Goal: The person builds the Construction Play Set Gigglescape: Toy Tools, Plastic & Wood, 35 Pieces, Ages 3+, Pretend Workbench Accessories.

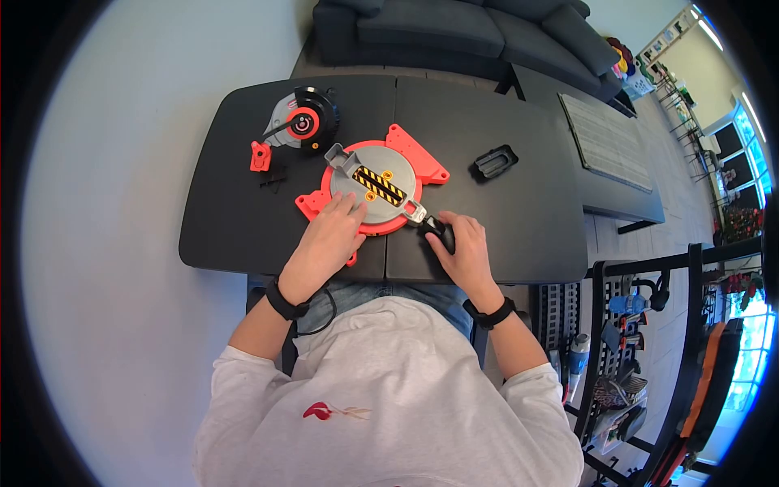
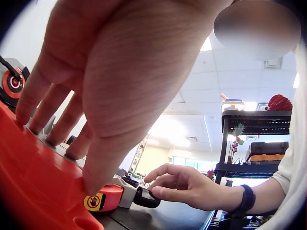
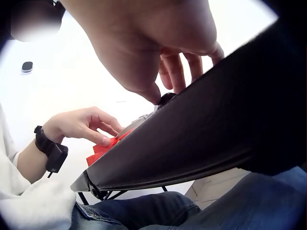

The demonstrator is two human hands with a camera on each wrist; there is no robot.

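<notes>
A toy saw base with a round grey plate (image 1: 375, 166) and a red rim (image 2: 38, 172) lies on the dark table. My left hand (image 1: 326, 235) rests on its near left side, fingers spread on the plate and thumb at the rim in the left wrist view. At the plate's near right edge, a grey arm (image 1: 415, 213) ends in a black handle (image 1: 439, 232). My right hand (image 1: 468, 253) holds this handle between thumb and fingers; the left wrist view also shows the right hand (image 2: 184, 187) there. Yellow and black stripes (image 1: 379, 186) cross the plate.
At the table's back left stands a grey and black saw head (image 1: 312, 122) with a red piece (image 1: 260, 157) beside it and small dark parts (image 1: 274, 179) nearby. A black tray-like part (image 1: 495, 162) lies on the right. Shelving (image 1: 617, 349) stands right of the table.
</notes>
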